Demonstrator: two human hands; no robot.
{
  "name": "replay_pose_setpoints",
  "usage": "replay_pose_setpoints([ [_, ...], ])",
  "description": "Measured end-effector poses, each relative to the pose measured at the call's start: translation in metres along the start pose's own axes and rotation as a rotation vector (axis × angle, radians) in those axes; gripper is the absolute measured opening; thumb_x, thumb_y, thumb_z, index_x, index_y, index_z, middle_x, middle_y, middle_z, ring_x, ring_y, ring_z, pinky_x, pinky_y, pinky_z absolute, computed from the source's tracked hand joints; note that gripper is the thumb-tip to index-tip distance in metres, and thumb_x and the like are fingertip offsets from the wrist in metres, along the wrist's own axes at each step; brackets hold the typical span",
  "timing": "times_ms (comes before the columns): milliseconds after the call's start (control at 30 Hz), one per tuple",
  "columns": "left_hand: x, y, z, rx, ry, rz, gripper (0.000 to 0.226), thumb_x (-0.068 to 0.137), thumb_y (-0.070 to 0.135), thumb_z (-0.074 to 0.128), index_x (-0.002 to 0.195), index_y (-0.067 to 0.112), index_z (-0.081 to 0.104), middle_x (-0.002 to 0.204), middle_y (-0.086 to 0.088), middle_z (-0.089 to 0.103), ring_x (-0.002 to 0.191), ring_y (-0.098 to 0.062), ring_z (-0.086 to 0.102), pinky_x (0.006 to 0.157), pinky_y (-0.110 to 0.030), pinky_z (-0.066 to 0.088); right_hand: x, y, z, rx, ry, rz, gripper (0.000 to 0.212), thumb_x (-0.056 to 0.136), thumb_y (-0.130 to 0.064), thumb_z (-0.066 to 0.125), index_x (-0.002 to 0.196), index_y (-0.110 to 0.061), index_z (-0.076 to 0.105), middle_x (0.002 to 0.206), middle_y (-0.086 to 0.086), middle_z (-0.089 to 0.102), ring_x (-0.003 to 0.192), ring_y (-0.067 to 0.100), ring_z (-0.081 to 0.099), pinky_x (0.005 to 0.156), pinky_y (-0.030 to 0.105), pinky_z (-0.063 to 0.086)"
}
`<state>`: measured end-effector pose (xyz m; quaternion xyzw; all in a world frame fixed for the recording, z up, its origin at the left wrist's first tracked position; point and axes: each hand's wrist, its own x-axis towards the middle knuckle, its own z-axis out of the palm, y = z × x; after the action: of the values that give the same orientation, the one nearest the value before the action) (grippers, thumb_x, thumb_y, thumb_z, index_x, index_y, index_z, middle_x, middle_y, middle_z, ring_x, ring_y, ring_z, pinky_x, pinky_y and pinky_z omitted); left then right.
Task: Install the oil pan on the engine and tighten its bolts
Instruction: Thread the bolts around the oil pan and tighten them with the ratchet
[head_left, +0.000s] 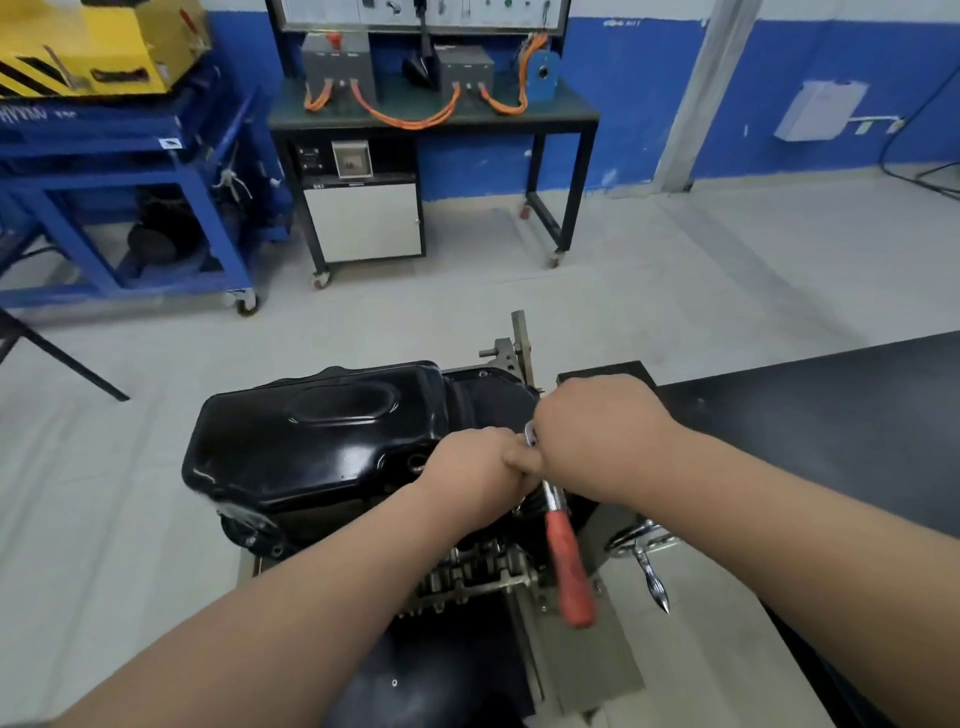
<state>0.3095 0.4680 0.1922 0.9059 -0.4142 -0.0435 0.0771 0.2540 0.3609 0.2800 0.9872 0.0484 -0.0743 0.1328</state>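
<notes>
**Ratchet Held at the Oil Pan's Right Edge**

The black oil pan (322, 441) is seated on top of the engine (467, 577), beside a dark table (831, 405). The right hand (597, 431) is curled over the head of the ratchet (563, 540) at the pan's right edge. The ratchet's red handle is left free and slants toward the viewer. The left hand (475, 470) is bunched just beside the right, with its thumb laid against the ratchet's neck. Whether anything is gripped by it cannot be told.
</notes>
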Motion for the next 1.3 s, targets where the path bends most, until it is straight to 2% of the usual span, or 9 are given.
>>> replay_pose_setpoints([
  [100,0.0,-0.001,-0.001,0.022,0.006,0.065,0.023,0.093,0.035,0.036,0.076,0.019,0.041,0.082,-0.004,0.063,0.074,-0.028,0.06,0.057,-0.03,0.039,0.001,0.013,0.002,0.021,0.033,-0.15,0.012,0.09,-0.033,0.05,0.089,-0.021,0.053,0.091,-0.002,0.053,0.079,0.022,0.058,0.057,0.031,0.034],
  [200,-0.002,0.001,-0.004,0.034,-0.02,0.12,0.022,0.092,0.036,0.04,0.083,0.018,0.048,0.087,-0.005,0.063,0.077,-0.027,0.06,0.056,-0.029,0.033,0.003,0.027,0.0,-0.028,0.054,-0.342,0.018,0.087,-0.026,0.054,0.105,-0.023,0.052,0.102,-0.002,0.048,0.091,0.02,0.054,0.064,0.032,0.028],
  [433,-0.008,0.002,0.006,-0.018,0.009,-0.062,0.029,0.091,0.037,0.037,0.086,0.017,0.057,0.088,-0.001,0.064,0.079,-0.027,0.06,0.063,-0.031,0.044,0.002,0.02,0.009,0.068,0.085,-0.095,0.053,0.089,-0.063,0.031,0.057,-0.021,0.036,0.06,-0.004,0.042,0.05,0.014,0.038,0.046,0.027,0.025],
  [633,-0.014,0.004,0.01,0.05,0.059,-0.001,0.029,0.091,0.042,0.042,0.093,0.017,0.055,0.086,-0.002,0.063,0.077,-0.025,0.061,0.056,-0.029,0.032,0.007,0.035,0.006,0.003,0.103,-0.54,0.019,0.089,-0.029,0.05,0.106,-0.022,0.052,0.102,-0.002,0.047,0.091,0.02,0.053,0.076,0.033,0.038],
  [700,-0.013,0.006,0.011,0.052,0.056,-0.05,0.035,0.09,0.051,0.04,0.088,0.019,0.054,0.083,-0.001,0.062,0.074,-0.024,0.06,0.054,-0.029,0.031,0.005,0.032,0.003,-0.023,0.133,-0.514,0.022,0.091,-0.039,0.046,0.103,-0.022,0.055,0.099,-0.002,0.05,0.088,0.02,0.054,0.079,0.034,0.039],
  [867,-0.007,0.01,0.014,-0.031,0.028,-0.215,0.023,0.086,0.034,0.04,0.066,0.023,0.038,0.069,0.002,0.056,0.062,-0.022,0.049,0.053,-0.027,0.03,0.002,0.018,0.007,0.052,0.039,-0.165,0.049,0.088,-0.061,0.035,0.059,-0.023,0.043,0.065,-0.003,0.044,0.055,0.016,0.044,0.047,0.027,0.028],
  [1067,-0.01,0.007,0.016,0.052,0.063,-0.078,0.027,0.086,0.046,0.042,0.078,0.021,0.049,0.075,0.001,0.059,0.071,-0.024,0.06,0.049,-0.027,0.026,0.005,0.031,0.002,-0.048,0.117,-0.495,0.023,0.09,-0.036,0.048,0.106,-0.02,0.053,0.103,0.0,0.05,0.09,0.022,0.056,0.079,0.036,0.042],
  [1200,-0.006,0.009,0.014,-0.026,0.033,-0.202,0.035,0.088,0.041,0.039,0.059,0.023,0.031,0.06,0.001,0.048,0.066,-0.027,0.056,0.049,-0.027,0.028,0.002,0.02,0.009,0.047,0.084,-0.231,0.042,0.09,-0.059,0.033,0.068,-0.025,0.046,0.081,0.0,0.056,0.067,0.022,0.053,0.057,0.031,0.037],
  [1300,-0.004,0.008,0.011,0.04,0.028,-0.118,0.024,0.087,0.035,0.04,0.068,0.02,0.044,0.073,-0.001,0.06,0.07,-0.026,0.059,0.053,-0.028,0.036,0.005,0.022,0.01,0.002,0.094,-0.307,0.028,0.089,-0.048,0.045,0.079,-0.022,0.05,0.089,-0.001,0.055,0.072,0.022,0.054,0.053,0.029,0.032],
])
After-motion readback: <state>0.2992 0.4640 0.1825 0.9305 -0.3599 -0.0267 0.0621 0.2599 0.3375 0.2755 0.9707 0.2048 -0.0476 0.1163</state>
